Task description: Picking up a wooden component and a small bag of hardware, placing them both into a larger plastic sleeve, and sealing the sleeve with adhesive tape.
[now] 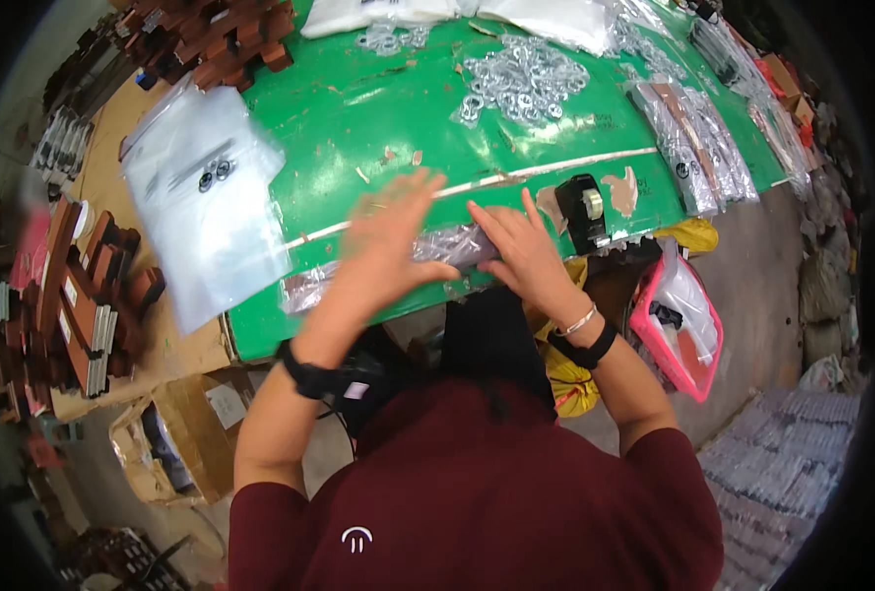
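Observation:
A long, narrow package [454, 246] in shiny clear plastic lies along the near edge of the green table. What is inside looks dark brownish, and I cannot make out its kind. My left hand [390, 241] is over its middle, blurred by movement, its thumb apart from stretched fingers. The hand and forearm hide part of the wrap. At the package's right end is my right hand [526, 251], with that end between thumb and fingers. Just right of this hand stands a black tape dispenser [585, 215] with a roll in it.
Clear plastic bags [201, 197] lie at the left, with small black rings on top. Small bagged rings [524, 79] are heaped farther back. Wrapped long packages [688, 148] lie at right. Brown pieces [93, 305] are stacked left; a pink-rimmed basket [708, 379] stands below the table's right side.

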Motion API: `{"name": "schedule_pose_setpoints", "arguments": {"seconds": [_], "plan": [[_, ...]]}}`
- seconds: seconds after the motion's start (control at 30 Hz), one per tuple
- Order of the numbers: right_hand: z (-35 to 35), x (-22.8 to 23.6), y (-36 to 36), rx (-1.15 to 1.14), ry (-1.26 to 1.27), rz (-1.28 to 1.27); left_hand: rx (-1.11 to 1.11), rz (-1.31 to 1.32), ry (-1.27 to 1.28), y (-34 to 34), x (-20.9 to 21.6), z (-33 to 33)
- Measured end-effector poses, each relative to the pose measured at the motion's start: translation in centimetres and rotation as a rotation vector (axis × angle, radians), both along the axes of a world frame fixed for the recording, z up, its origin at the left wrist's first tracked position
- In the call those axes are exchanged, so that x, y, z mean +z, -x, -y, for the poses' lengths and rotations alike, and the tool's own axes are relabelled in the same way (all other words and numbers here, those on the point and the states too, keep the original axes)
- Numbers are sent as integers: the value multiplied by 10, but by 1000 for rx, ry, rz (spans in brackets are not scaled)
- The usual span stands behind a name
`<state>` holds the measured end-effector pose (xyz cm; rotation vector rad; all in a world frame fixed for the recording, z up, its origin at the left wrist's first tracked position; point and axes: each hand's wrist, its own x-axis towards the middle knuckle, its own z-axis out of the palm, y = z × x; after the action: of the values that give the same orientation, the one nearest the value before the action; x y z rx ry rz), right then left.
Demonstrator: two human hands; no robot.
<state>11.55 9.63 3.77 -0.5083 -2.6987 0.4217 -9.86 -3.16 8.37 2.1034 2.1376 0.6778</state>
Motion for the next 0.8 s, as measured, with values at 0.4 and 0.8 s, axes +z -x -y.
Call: {"name": "schedule_pose_setpoints", "arguments": {"seconds": [0.4, 0.8], "plan": [[-21, 0, 12, 39, 79, -98, 224, -205, 43, 24, -1, 87], [-17, 19, 6, -121, 63, -247, 289, -327, 38, 15, -34, 30]]}}
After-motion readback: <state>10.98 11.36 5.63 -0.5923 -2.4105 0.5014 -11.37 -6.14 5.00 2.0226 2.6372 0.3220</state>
